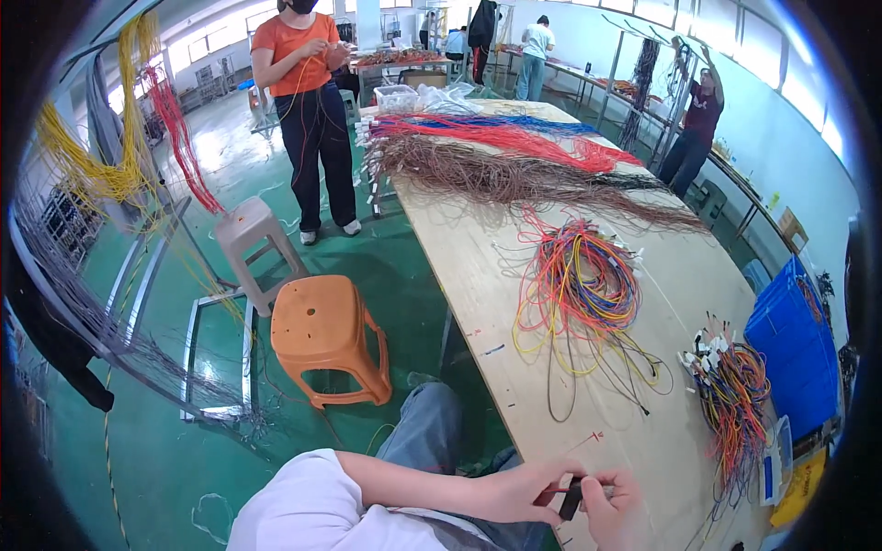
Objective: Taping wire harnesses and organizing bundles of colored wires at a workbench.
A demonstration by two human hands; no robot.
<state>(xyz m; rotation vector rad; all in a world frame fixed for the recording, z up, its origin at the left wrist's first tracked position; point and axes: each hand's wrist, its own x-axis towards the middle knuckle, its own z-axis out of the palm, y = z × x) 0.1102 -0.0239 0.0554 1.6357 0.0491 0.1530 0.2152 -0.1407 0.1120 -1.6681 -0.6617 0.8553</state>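
Note:
At the near edge of the table (680, 477), my left hand (519, 491) is closed around a small black piece (571, 500) with a bit of red wire beside it. The piece looks like a connector, but it is too small to make out fully. My right hand (614, 510) pinches its other side, thumb on top, and is slightly blurred. Farther up the table lies a coiled bundle of red, yellow, blue and black wires (588, 275). To the right is another wire bundle (735, 395) with white connectors at one end.
Long brown (514, 179) and red wires (551, 142) cover the table's far end. A blue bin (795, 349) stands at the right edge. An orange stool (317, 321) and a grey stool (248, 234) are left. A person in orange (299, 55) handles wires beyond.

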